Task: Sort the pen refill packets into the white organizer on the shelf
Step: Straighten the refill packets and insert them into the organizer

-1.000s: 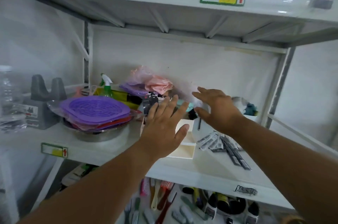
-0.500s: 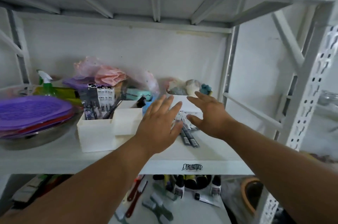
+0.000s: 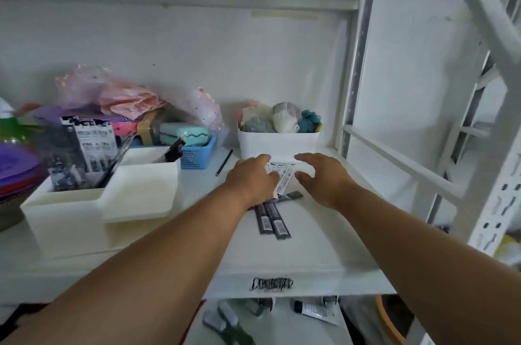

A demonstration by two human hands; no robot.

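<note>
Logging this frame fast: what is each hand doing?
Left hand: open, fingers on the loose refill packets.
Right hand: open, holding nothing.

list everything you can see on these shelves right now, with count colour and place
organizer: one, white, shelf left, packets standing in its back compartment
loose packets: several, dark and white, mid shelf under the left hand
pencil: one, dark, behind the packets
blue basket: one, holding a teal case
white bin: one, at the back, full of cloth items
pink bags: a few, back left
purple lids: stack, far left
brushes: several, lower shelf
left hand: on the packets
right hand: open, beside them
</note>
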